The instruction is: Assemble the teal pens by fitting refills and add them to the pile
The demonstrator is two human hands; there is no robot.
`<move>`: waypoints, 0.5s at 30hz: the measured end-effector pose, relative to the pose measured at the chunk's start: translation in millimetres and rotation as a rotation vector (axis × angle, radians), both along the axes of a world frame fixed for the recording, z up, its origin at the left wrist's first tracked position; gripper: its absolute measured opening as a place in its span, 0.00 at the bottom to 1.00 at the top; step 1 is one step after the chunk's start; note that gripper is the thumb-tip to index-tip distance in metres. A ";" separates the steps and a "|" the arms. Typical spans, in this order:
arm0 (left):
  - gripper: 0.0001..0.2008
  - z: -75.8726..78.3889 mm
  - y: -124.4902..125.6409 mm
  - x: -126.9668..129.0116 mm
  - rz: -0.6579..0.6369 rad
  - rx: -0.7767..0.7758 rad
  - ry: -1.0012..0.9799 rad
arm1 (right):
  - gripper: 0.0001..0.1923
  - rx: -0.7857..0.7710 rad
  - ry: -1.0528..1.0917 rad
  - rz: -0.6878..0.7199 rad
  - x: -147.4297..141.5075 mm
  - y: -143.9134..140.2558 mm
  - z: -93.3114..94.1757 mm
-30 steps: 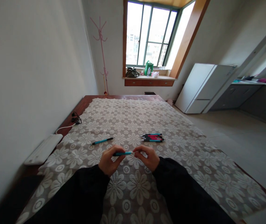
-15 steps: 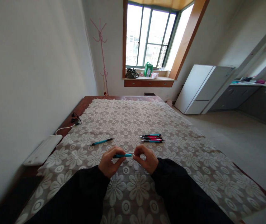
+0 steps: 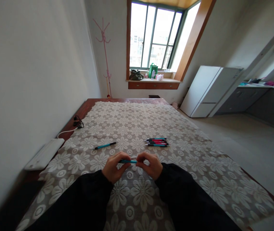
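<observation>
Left hand (image 3: 113,168) and right hand (image 3: 151,165) both pinch one teal pen (image 3: 128,161) between them. One pen (image 3: 104,146) lies apart on the flowered cloth (image 3: 199,160); a cluster of pens (image 3: 156,142) waits untouched.

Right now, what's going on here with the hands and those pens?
A person in dark sleeves holds a teal pen level between both hands, the left hand gripping one end and the right hand the other, just above a flower-patterned cloth on a table. Another teal pen lies alone on the cloth to the left, and a small bunch of pens lies to the right.
</observation>
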State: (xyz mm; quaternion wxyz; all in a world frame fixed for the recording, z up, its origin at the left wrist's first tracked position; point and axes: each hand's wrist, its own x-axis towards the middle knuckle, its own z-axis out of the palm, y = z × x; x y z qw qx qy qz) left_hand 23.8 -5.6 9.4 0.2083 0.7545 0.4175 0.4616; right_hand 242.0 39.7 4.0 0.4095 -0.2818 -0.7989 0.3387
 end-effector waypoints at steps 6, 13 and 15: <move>0.12 -7.1 1.7 -0.5 -0.042 -0.017 0.128 | 0.12 -0.015 -0.001 0.010 -1.4 -1.7 -1.5; 0.08 -1.4 0.8 1.3 -0.078 0.154 0.271 | 0.18 -0.007 -0.006 0.024 -3.3 -3.0 0.2; 0.08 0.4 -1.3 1.7 -0.037 0.139 0.229 | 0.18 -0.008 -0.015 0.029 -3.1 -3.1 0.4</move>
